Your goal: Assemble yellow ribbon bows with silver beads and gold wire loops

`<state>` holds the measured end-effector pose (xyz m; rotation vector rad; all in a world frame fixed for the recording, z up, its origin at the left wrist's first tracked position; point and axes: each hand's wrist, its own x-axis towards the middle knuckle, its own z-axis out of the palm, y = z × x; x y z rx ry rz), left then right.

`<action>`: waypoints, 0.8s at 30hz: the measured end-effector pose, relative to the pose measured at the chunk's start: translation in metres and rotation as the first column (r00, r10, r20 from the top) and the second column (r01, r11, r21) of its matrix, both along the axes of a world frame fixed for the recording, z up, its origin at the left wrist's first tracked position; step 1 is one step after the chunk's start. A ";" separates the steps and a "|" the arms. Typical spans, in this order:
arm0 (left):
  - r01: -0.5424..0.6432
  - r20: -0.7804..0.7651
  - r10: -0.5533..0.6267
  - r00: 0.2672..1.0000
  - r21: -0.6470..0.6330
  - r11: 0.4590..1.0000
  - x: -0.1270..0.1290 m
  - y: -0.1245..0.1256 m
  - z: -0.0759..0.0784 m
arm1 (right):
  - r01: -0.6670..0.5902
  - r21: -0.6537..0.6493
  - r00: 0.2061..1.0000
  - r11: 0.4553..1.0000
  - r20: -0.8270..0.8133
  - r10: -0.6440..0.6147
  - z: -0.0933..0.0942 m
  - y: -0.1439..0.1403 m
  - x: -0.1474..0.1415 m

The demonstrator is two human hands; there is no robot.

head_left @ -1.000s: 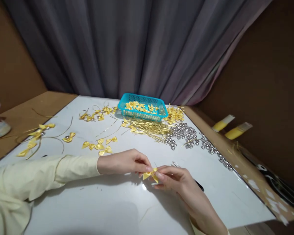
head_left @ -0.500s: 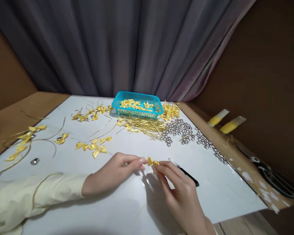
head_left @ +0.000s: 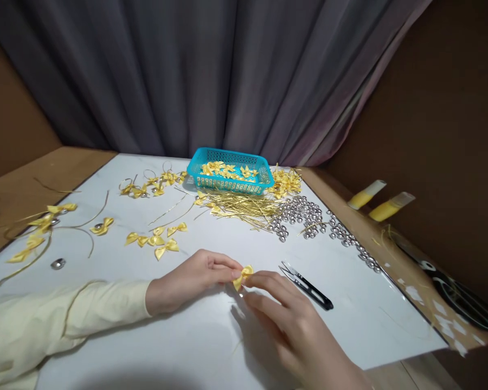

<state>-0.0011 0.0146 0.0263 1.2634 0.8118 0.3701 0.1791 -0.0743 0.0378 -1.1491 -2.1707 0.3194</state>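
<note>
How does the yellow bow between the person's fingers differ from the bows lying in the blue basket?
The held bow is a single piece, pinched between the fingertips of the left hand and right hand near the front of the white board. The basket bows are many, heaped loosely and untouched, inside the blue basket at the far edge. The held bow looks larger, being nearer the camera. Both are small yellow ribbon bows.

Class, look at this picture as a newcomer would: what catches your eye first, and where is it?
First, the two hands at the near middle of the white table: the left hand and right hand pinch a small yellow bow between their fingertips. Next, the turquoise basket of yellow bows at the far edge, with gold wires and silver beads heaped before it. Black snips lie right of the hands.
</note>
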 end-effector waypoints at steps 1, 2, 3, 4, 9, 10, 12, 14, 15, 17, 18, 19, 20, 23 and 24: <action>0.003 -0.002 -0.003 1.000 -0.001 1.000 0.000 0.000 0.000 | 0.031 -0.030 0.999 0.999 -0.038 -0.032 0.002 -0.001 0.004; 0.013 0.006 -0.013 1.000 -0.007 1.000 0.001 0.000 0.001 | 0.079 -0.072 0.994 0.994 -0.066 -0.084 0.003 -0.003 0.008; 0.026 0.017 -0.026 1.000 -0.017 1.000 0.001 0.000 0.001 | 0.132 -0.125 0.986 0.983 -0.082 -0.143 0.003 -0.004 0.011; 0.038 0.028 -0.038 0.999 -0.029 0.999 0.002 0.001 0.001 | 0.182 -0.185 0.976 0.966 -0.084 -0.200 0.003 -0.006 0.015; 0.096 0.084 -0.089 0.992 -0.076 0.992 0.000 0.004 -0.006 | 0.267 -0.503 0.936 0.822 -0.068 -0.346 -0.002 -0.014 0.019; 0.099 0.078 -0.093 0.993 -0.068 0.993 0.000 0.005 -0.008 | 0.258 -0.538 0.934 0.802 -0.073 -0.349 -0.003 -0.015 0.018; 0.091 0.036 -0.089 0.995 -0.039 0.995 -0.001 0.007 -0.010 | 0.237 -0.575 0.939 0.783 -0.071 -0.337 -0.003 -0.015 0.014; 0.082 -0.009 -0.083 0.997 -0.028 0.996 -0.002 0.009 -0.012 | 0.230 -0.585 0.943 0.778 -0.065 -0.328 -0.004 -0.013 0.011; 0.083 -0.024 -0.084 0.996 -0.035 0.996 -0.002 0.009 -0.012 | 0.233 -0.587 0.942 0.775 -0.061 -0.329 -0.004 -0.013 0.010; 0.090 -0.027 -0.092 0.995 -0.072 0.993 -0.002 0.010 -0.013 | 0.232 -0.596 0.943 0.768 -0.057 -0.329 -0.006 -0.010 0.008; 0.093 -0.019 -0.095 0.995 -0.096 0.991 -0.002 0.010 -0.013 | 0.230 -0.604 0.944 0.763 -0.053 -0.326 -0.007 -0.009 0.007; 0.094 -0.007 -0.095 0.995 -0.122 0.988 -0.001 0.010 -0.013 | 0.227 -0.611 0.945 0.758 -0.048 -0.322 -0.009 -0.008 0.007; 0.093 0.007 -0.093 0.996 -0.150 0.984 -0.002 0.009 -0.013 | 0.224 -0.615 0.947 0.756 -0.044 -0.317 -0.010 -0.007 0.007; 0.093 0.062 -0.080 0.995 -0.236 0.967 -0.002 0.009 -0.013 | 0.222 -0.615 0.949 0.757 -0.044 -0.313 -0.011 -0.006 0.006; 0.093 0.077 -0.075 0.994 -0.260 0.961 -0.003 0.009 -0.013 | 0.223 -0.612 0.947 0.759 -0.048 -0.317 -0.012 -0.006 0.006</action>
